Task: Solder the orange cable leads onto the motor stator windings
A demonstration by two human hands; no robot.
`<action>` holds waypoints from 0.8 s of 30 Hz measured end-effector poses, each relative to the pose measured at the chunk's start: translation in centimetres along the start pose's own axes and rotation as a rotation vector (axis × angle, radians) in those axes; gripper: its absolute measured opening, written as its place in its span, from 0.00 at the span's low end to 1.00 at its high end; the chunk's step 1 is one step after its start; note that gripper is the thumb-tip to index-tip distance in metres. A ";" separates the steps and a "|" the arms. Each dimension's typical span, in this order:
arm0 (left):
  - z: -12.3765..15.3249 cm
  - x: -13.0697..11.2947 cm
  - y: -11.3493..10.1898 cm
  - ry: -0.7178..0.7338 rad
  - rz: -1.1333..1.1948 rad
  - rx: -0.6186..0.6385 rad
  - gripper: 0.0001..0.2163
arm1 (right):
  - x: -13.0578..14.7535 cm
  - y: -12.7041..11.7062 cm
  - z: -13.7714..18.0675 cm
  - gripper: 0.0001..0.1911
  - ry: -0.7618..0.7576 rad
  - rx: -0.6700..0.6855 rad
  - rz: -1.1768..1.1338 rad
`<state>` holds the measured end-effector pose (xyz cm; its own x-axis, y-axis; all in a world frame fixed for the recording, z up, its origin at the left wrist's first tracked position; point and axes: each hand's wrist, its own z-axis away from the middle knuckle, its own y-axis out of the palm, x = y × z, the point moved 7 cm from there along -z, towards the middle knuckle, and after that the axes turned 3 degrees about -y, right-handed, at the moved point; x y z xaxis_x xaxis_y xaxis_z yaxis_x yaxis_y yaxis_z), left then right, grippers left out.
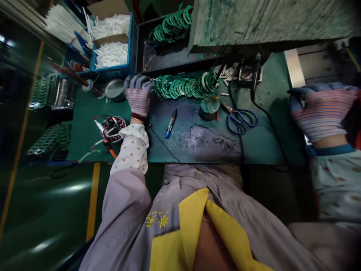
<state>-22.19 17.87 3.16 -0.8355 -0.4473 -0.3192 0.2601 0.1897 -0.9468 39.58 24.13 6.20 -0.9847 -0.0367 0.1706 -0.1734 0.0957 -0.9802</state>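
Observation:
My left hand (138,96), in a striped glove, rests at the left end of a row of green ring-shaped parts (184,86) lying across the green bench (84,128). Its fingers curl over the first rings. My right hand (321,111), gloved the same way, is far to the right by a pale metal block (295,67), fingers curled down; what they hold is hidden. A round wound part with red wire and white leads (113,128) lies beside my left wrist.
A blue marker pen (170,123), a small round green tin (209,107) and blue-handled scissors (239,118) lie mid-bench. Blue crates of white strips (113,49) and a dark tray of more green rings (172,26) stand behind. A large green machine body (267,20) overhangs.

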 end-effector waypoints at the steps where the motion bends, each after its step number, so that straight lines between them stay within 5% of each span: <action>1: -0.6 0.4 0.1 -0.055 -0.017 -0.007 0.19 | 0.1 1.1 -0.8 0.21 -0.022 0.029 0.053; 5: -2.1 2.2 0.0 -0.173 -0.049 -0.035 0.21 | -1.3 4.2 -3.1 0.24 0.025 0.085 0.166; 10: -2.5 0.5 1.3 0.273 -0.056 0.155 0.12 | -2.7 5.6 -3.6 0.25 0.037 0.090 0.276; 15: -2.5 -1.7 0.5 0.431 -0.039 0.002 0.05 | -2.6 5.8 -2.0 0.33 -0.224 0.035 0.370; 21: 3.5 -7.4 -3.5 0.619 -0.006 -0.145 0.21 | -3.5 6.4 -2.0 0.33 -0.227 0.105 0.411; 24: 8.1 -12.5 -2.9 0.764 -0.006 -0.099 0.31 | -3.4 6.2 -2.2 0.29 -0.231 0.119 0.388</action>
<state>-8.60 15.79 9.60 -0.9484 0.2725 -0.1621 0.2400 0.2830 -0.9286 41.81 27.00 -0.20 -0.9439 -0.2423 -0.2246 0.2237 0.0315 -0.9741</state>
